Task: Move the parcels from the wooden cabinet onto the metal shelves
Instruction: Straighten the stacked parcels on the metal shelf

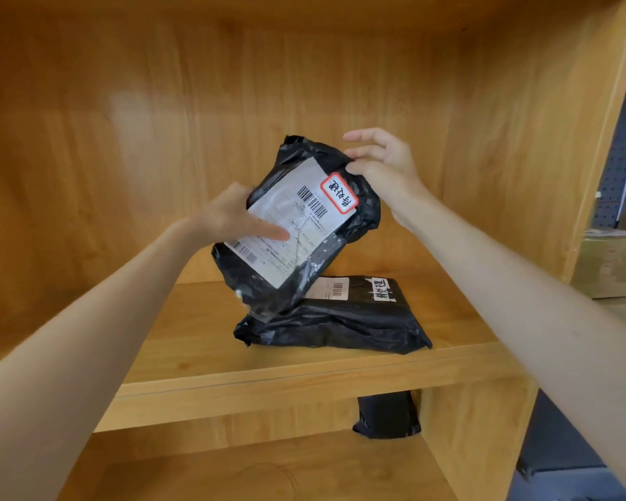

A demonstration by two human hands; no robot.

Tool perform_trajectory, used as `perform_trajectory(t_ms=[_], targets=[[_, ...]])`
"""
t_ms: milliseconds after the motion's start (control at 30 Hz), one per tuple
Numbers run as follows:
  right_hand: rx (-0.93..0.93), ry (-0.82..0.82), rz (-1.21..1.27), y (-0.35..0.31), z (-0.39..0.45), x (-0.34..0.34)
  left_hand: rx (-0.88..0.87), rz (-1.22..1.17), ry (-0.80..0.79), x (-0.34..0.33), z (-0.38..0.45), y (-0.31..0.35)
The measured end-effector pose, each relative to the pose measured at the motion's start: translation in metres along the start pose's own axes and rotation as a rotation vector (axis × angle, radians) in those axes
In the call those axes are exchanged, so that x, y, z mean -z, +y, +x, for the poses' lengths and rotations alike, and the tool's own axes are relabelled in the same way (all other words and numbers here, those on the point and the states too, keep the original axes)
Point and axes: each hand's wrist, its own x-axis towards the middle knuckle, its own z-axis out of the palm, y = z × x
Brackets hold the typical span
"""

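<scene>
A black plastic parcel (355,226) with a white shipping label and a red-framed sticker is tilted up inside the wooden cabinet (304,367). My left hand (232,218) grips its left edge, thumb lying across the label. My right hand (380,164) pinches its upper right corner, the other fingers spread. Its lower end rests on a second black parcel (344,320), which lies flat on the shelf board. A third black parcel (387,414) stands on the shelf below, mostly hidden by the board.
The cabinet's right side panel (593,157) stands close to my right arm. Beyond it, at the right edge, are a cardboard box (611,265) and a dark perforated panel (618,175). Bare shelf board lies left of the parcels.
</scene>
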Motion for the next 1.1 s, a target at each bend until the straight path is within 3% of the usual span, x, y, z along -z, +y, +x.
perform_trajectory(t_ms=[100,167,300,400,533,700,833,900,1033,1100], targets=[[0.035,0.029,0.003,-0.008,0.001,-0.001,-0.045,0.216,0.021,0.018,0.008,0.009],[0.090,-0.034,-0.079,-0.011,0.002,-0.003,-0.092,0.399,0.038,0.025,0.012,0.013],[0.194,-0.316,-0.563,-0.007,0.001,-0.013,-0.197,0.784,0.070,0.024,0.010,0.030],[0.171,-0.450,-0.812,0.002,-0.003,-0.023,-0.321,0.977,0.095,0.017,0.009,0.038],[0.141,-0.399,-0.808,0.014,-0.007,-0.029,-0.412,1.202,0.180,0.015,0.013,0.038],[0.092,-0.233,-0.614,0.018,-0.005,-0.029,-0.654,1.083,0.507,0.014,0.015,0.027],[-0.066,-0.145,-0.293,0.020,-0.004,-0.025,-0.519,0.777,0.793,0.010,0.009,0.019],[-0.138,-0.120,-0.100,0.021,-0.005,-0.024,-0.360,0.456,0.801,0.004,0.004,0.015],[-0.248,-0.071,0.128,0.021,-0.008,-0.025,0.094,-0.502,0.465,-0.008,0.001,0.004],[-0.300,-0.061,0.158,0.023,-0.007,-0.026,0.211,-0.913,0.276,-0.012,0.002,-0.005]])
